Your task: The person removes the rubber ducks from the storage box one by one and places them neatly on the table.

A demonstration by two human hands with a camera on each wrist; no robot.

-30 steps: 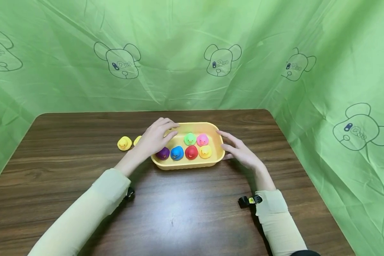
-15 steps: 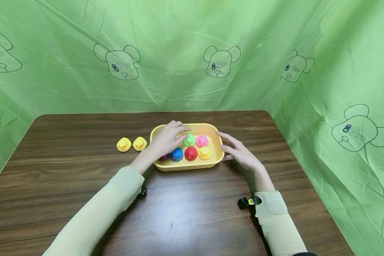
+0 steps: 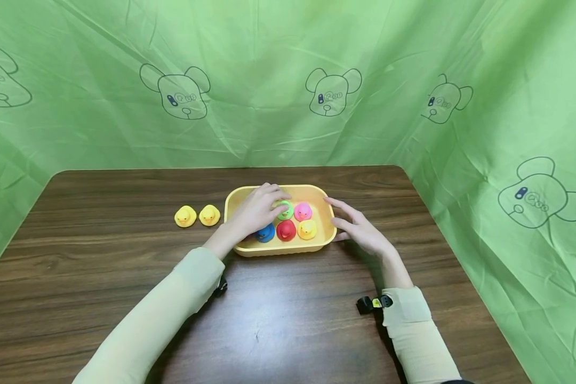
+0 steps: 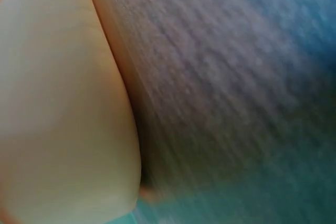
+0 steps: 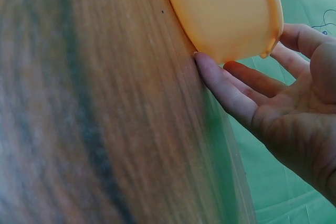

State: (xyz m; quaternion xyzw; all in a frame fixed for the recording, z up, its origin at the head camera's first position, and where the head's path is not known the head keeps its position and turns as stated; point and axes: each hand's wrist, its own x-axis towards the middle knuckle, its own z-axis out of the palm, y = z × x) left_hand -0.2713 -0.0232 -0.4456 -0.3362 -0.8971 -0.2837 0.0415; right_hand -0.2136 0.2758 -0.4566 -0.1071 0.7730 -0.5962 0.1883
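Observation:
A shallow yellow tray (image 3: pixel 279 249) on the table holds several small rubber ducks. My left hand (image 3: pixel 256 207) reaches over its left part, with fingers and thumb around the green duck (image 3: pixel 286 212), which is partly covered. Beside that stands a pink duck (image 3: pixel 303 212). Nearer me are a blue duck (image 3: pixel 265 233), a red duck (image 3: pixel 286 230) and a yellow duck (image 3: pixel 307 229); the purple duck is almost hidden under my left wrist. With fingers spread, my right hand (image 3: pixel 362 226) touches the tray's right end, and the right wrist view shows those fingertips along the tray wall (image 5: pixel 226 14).
Two yellow ducks (image 3: pixel 185 216) sit side by side on the brown wooden table (image 3: pixel 288 314), left of the tray. A green curtain (image 3: pixel 254 133) with printed bear heads hangs behind the table and at its sides. The left wrist view shows mostly tray wall (image 4: pixel 63 103) and blurred tabletop.
My left hand has moved right over the tray, from its left end to the green duck, uncovering the second loose yellow duck and covering the purple one. My right hand stays put.

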